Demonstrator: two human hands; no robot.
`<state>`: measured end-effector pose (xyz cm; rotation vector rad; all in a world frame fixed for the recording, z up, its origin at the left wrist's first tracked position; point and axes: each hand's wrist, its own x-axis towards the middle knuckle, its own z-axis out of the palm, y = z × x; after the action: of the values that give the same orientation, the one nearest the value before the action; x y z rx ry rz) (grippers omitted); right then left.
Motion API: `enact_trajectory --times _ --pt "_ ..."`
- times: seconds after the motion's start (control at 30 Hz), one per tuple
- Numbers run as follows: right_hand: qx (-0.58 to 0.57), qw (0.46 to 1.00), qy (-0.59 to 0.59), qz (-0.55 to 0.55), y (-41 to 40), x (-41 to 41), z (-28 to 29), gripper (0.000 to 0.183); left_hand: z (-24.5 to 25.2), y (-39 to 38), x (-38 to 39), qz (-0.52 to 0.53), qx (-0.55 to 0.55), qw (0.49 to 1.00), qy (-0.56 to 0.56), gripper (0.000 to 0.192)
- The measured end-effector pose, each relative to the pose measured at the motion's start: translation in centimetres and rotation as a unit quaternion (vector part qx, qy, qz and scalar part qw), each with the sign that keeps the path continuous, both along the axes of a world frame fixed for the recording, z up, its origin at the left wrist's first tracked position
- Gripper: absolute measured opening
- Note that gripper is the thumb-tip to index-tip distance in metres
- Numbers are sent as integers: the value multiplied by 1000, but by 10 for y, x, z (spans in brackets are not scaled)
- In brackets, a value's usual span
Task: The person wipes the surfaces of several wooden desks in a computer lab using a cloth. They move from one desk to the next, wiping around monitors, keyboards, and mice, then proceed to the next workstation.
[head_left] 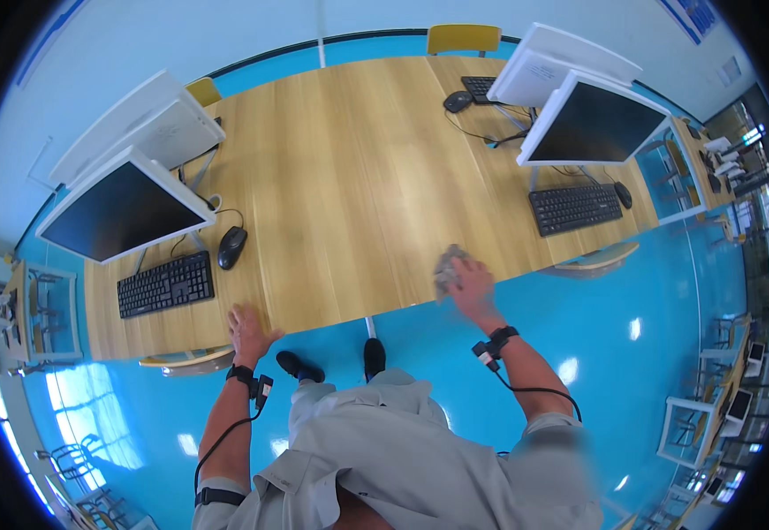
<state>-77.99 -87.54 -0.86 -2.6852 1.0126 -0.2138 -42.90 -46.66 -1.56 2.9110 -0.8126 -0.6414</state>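
My right hand [470, 285] presses a crumpled grey-brown cloth [449, 270] onto the wooden table [351, 199] near its front edge; hand and cloth are slightly blurred. Farther left, my left hand [250, 331] rests on the table's front edge with its fingers spread and holds nothing. A black mouse [232, 248] lies just beyond my left hand, beside a black keyboard [165, 285]. Both of my wrists wear black straps with cabled devices.
White-framed monitors stand at the left [126, 205] and right [593, 122], with more monitors behind them. Another keyboard [575, 209] and mouse [623, 195] lie at the right. Chairs are tucked under the front edge at the left [189, 361] and right [596, 260]. Cables trail near the monitor stands.
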Motion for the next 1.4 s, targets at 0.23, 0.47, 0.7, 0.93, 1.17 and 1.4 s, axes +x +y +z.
enact_trajectory --times 0.23,0.47,0.7,0.93,1.17,1.4 --pt "-68 982 27 -175 -126 -49 -62 66 5 -13 0 -2 6 1000 -21 121" --pt "-42 975 48 -211 -155 80 -55 60 12 -11 -5 30 4 999 -14 120" --pt "-26 997 11 -75 -89 259 -38 46 16 -15 -9 42 3 999 -26 121" --pt "-3 978 -93 189 49 328 -12 43 18 -18 -6 37 -1 999 -24 122" --pt "79 933 -98 336 142 243 -5 49 11 -13 -7 23 7 999 -38 123" --pt "101 951 -38 289 114 114 6 51 9 -13 -5 20 6 999 -24 123"
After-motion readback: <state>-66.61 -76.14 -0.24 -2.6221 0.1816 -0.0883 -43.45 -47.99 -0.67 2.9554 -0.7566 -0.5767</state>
